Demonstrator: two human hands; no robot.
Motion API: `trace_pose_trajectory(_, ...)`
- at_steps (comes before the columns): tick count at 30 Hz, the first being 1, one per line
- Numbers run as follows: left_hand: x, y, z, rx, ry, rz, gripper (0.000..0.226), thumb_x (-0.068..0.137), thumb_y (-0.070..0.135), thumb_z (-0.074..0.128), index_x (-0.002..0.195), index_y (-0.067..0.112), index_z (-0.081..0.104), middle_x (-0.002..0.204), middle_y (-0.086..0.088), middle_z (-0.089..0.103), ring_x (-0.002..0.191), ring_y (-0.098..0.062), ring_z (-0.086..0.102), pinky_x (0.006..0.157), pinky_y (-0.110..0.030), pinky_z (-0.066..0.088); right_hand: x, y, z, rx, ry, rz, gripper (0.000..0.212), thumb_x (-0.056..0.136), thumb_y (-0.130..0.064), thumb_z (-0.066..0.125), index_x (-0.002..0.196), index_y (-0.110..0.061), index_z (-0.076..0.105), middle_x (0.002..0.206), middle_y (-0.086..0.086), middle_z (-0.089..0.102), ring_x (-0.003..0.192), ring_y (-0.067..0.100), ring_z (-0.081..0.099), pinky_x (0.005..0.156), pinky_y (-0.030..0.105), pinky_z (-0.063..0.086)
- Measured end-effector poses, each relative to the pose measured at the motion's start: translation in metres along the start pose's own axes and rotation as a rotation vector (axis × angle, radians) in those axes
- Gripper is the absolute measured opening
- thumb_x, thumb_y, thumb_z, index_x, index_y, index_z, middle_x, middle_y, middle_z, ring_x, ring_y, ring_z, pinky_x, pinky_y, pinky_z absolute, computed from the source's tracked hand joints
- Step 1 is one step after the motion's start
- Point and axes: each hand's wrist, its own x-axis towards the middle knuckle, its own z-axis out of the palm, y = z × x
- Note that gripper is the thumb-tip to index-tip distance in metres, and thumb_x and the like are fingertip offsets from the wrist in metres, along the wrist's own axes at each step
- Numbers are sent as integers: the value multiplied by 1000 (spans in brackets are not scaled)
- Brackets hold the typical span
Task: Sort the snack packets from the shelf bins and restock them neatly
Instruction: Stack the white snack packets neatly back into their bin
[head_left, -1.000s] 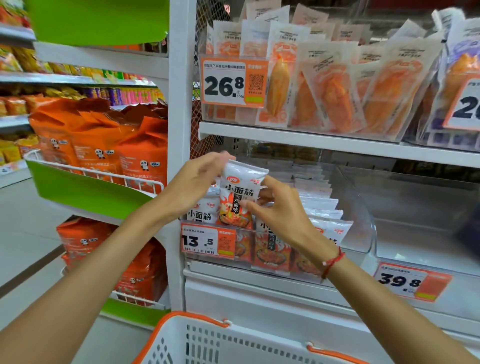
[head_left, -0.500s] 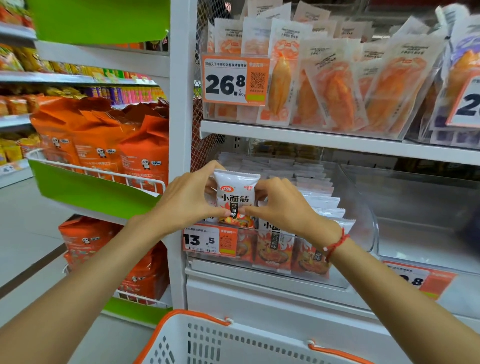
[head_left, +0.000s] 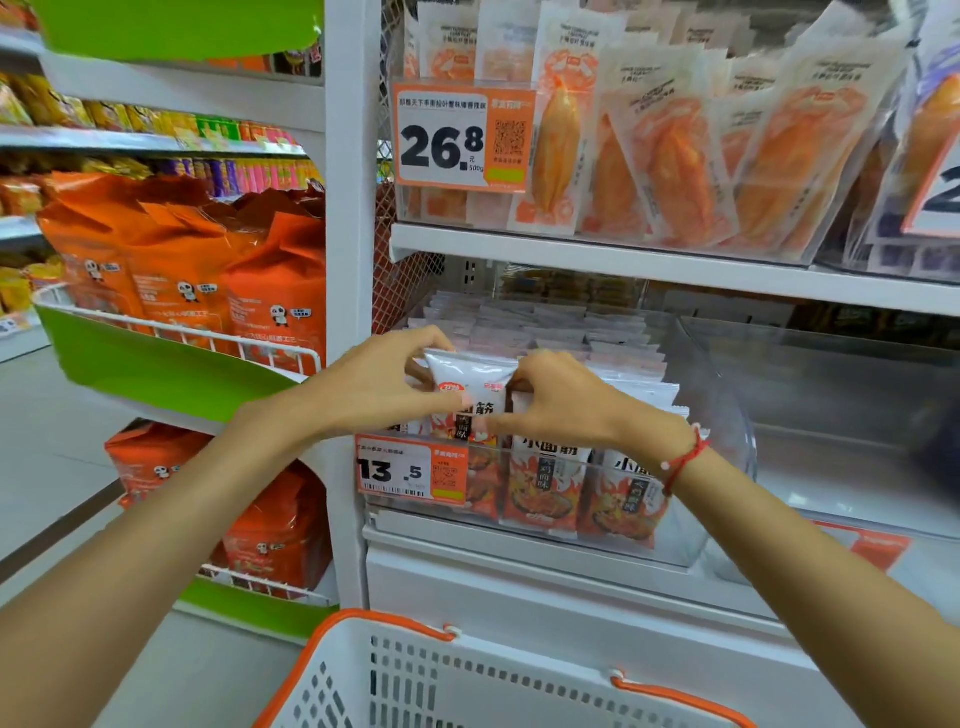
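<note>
Packet (head_left: 475, 387) stands upright, long side up and down, in the front left of the bin (head_left: 727, 415), just above the 13.5 tag (head_left: 410, 470). We hold it with both hands. Our left hand (head_left: 374, 387) pinches its left edge and our right hand (head_left: 561, 402) pinches its right edge. Both grips are equally near. The bin floor lies straight below, so we think it goes down next.
</note>
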Motion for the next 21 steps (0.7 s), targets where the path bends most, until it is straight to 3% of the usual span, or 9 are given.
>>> trace_pose_trajectory(3, 0, -8, 4, -39, 107, 62, 22, 82, 34, 75, 99, 34, 62, 100, 13, 70, 90, -1, 68, 87, -36, 55, -1, -1, -1, 207, 144, -16, 27, 82, -34, 74, 101, -14, 68, 76, -5, 66, 62, 7, 57, 58, 28, 49)
trace_pose_trajectory(6, 1, -14, 14, -13, 37, -1, 18, 83, 31, 74, 92, 36, 59, 87, 7, 73, 78, -6, 70, 81, -41, 56, 3, -2, 4, 71, 79, -13, 19, 83, -31, 74, 84, -14, 65, 64, -2, 56, 55, 10, 46, 53, 33, 37)
trace_pose_trajectory(9, 4, -11, 21, 158, -69, -62, 17, 82, 34, 74, 85, 30, 58, 69, 6, 67, 68, -14, 65, 72, -41, 54, 2, -1, 10, -71, -52, 43, 23, 82, -35, 74, 95, -16, 70, 76, 2, 64, 67, 19, 52, 59, 35, 42)
trace_pose_trajectory(12, 1, 0, 20, 315, -80, -114, 16, 81, 43, 71, 89, 32, 61, 68, 13, 61, 71, -12, 59, 71, -35, 50, -3, -4, 12, -131, -66, 71, 25, 85, -38, 70, 100, -19, 69, 84, 1, 67, 73, 20, 55, 59, 33, 43)
trace_pose_trajectory(14, -7, 3, 23, 392, 23, -141, 23, 78, 54, 69, 93, 38, 63, 77, 16, 65, 82, -10, 63, 73, -32, 51, -9, -7, 11, -162, -44, 60, 27, 84, -40, 69, 104, -21, 67, 89, 1, 67, 81, 24, 58, 62, 33, 44)
trace_pose_trajectory(16, -18, 2, 32, 417, 247, -143, 34, 75, 60, 68, 103, 42, 65, 93, 19, 67, 92, -8, 62, 74, -28, 49, -21, -8, 13, -192, 40, -3, 43, 84, -45, 68, 121, -24, 62, 109, 0, 68, 102, 24, 58, 79, 35, 47)
trace_pose_trajectory(18, -27, 2, 45, 376, 492, -36, 37, 81, 54, 66, 114, 37, 64, 110, 17, 63, 102, -8, 58, 74, -28, 46, -40, -6, 16, -210, 240, -65, 53, 85, -51, 63, 131, -24, 56, 125, -2, 62, 119, 22, 52, 98, 36, 40)
trace_pose_trajectory(19, -28, 1, 51, 376, 545, 31, 37, 88, 50, 58, 121, 33, 62, 120, 13, 59, 109, -11, 55, 78, -30, 47, -50, -1, 18, -235, 351, -59, 53, 87, -53, 57, 132, -24, 55, 128, -3, 60, 123, 23, 49, 103, 39, 37)
trace_pose_trajectory(21, -22, -6, 63, 417, 487, 89, 47, 97, 45, 36, 136, 26, 52, 139, 5, 49, 127, -18, 47, 97, -39, 44, -64, 14, 21, -313, 454, 75, 55, 90, -58, 41, 134, -27, 53, 135, -1, 56, 130, 28, 44, 108, 48, 33)
